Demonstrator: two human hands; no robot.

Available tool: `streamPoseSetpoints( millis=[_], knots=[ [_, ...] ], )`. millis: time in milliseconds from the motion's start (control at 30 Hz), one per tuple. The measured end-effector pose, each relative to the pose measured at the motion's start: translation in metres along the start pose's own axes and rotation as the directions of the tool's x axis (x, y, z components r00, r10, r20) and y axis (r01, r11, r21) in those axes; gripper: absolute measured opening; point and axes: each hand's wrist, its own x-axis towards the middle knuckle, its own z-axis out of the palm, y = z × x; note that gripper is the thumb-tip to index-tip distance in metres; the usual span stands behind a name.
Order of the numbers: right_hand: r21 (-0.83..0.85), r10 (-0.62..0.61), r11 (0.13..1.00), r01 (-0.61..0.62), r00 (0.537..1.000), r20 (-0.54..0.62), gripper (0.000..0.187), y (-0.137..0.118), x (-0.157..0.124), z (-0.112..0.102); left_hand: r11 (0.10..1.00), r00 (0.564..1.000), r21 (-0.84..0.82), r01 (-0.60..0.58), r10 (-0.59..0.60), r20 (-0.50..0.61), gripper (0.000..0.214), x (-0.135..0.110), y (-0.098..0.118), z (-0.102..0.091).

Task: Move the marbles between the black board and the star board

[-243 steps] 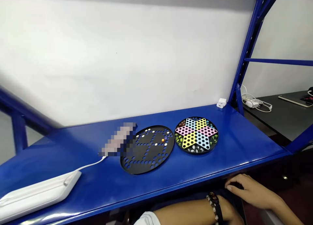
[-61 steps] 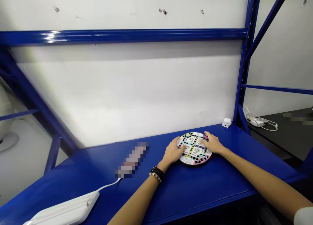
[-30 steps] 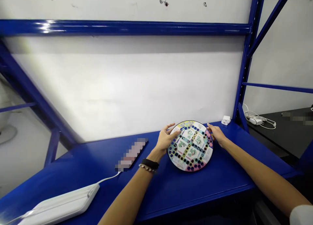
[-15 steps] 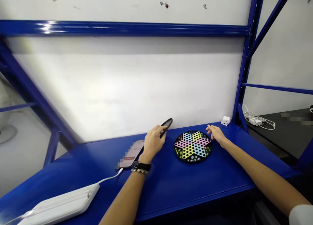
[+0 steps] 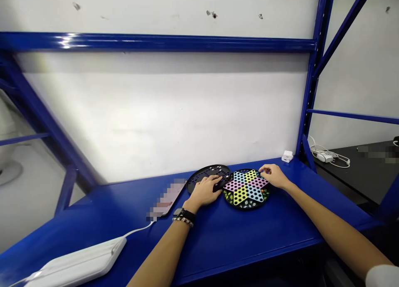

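A Chinese checkers board (image 5: 246, 187), round and black with a pastel star full of holes, lies on the blue table. Coloured marbles show in the compartments around its star. To its left, a round black lid (image 5: 195, 178) rests flat, close against the board's edge. My left hand (image 5: 204, 191) lies over the lid's right front part with its fingers stretched out, holding nothing. At the board's far right rim, my right hand (image 5: 273, 176) has its fingers curled together over the marble compartment. Whatever is between those fingertips is hidden.
A phone (image 5: 170, 197) lies left of the lid, its white cable running to a white flat device (image 5: 77, 262) at the front left. A white charger plug (image 5: 287, 156) stands at the back right. Blue rack posts (image 5: 307, 100) rise at the table's ends.
The lid, earlier held tilted up in my left hand, now lies flat beside the board, and that hand has opened. My right hand has moved left onto the board's rim, fingers curling.
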Motion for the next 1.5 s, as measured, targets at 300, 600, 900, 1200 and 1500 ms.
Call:
streamPoseSetpoints(
  millis=[300, 600, 900, 1200, 1500],
  knots=[
    [-0.213, 0.063, 0.976, -0.042, 0.994, 0.094, 0.021, -0.006, -0.008, -0.012, 0.998, 0.999, -0.049, -0.049, 0.048, -0.019, 0.053, -0.003, 0.035, 0.011],
    [-0.273, 0.108, 0.957, -0.097, 0.994, 0.026, 0.034, 0.012, 0.0, -0.045, 0.995, 0.998, -0.08, -0.068, 0.066, -0.018, 0.038, -0.006, 0.039, -0.006],
    [-0.455, 0.203, 0.881, -0.13, 0.972, 0.116, 0.031, 0.011, -0.011, -0.051, 0.992, 0.997, -0.098, -0.081, 0.08, -0.021, 0.029, -0.007, 0.043, -0.003],
    [-0.593, 0.278, 0.783, -0.185, 0.958, 0.069, 0.028, 0.007, -0.009, -0.045, 0.993, 0.993, -0.01, -0.115, 0.115, 0.008, 0.029, -0.006, 0.038, 0.001],
    [-0.632, 0.256, 0.76, -0.149, 0.963, 0.081, 0.037, -0.002, -0.047, -0.027, 0.994, 0.994, 0.021, -0.108, 0.108, 0.033, 0.032, -0.008, 0.04, 0.001]
  ],
)
